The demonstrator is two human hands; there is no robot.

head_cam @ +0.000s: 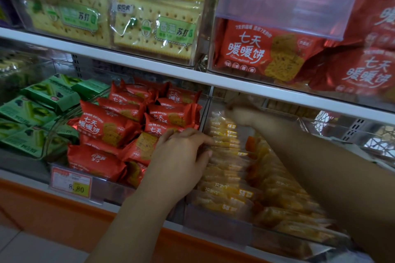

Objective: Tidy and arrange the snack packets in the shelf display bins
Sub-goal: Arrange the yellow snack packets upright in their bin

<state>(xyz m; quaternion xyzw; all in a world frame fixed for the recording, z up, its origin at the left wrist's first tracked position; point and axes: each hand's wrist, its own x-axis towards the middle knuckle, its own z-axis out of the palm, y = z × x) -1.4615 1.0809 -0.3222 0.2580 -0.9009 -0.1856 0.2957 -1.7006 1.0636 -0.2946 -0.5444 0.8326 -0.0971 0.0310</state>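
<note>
A clear bin [215,223] on the lower shelf holds rows of clear packets with yellow biscuits [226,177], standing on edge. My left hand [181,156] rests on the near left row, fingers spread across the packet tops and pressing on them. My right hand [243,116] reaches deep to the back of the same bin and touches the rear packets; it is blurred and I cannot tell whether it grips one. To the left, red biscuit packets [106,126] lie piled loosely in the neighbouring bin.
Green packets [38,111] fill the far-left bin. The upper shelf [149,66] carries bins of green-labelled soda crackers [149,25] and red packets [267,51], close above my right hand. A price tag [71,183] reads 8.80. An orange base runs below.
</note>
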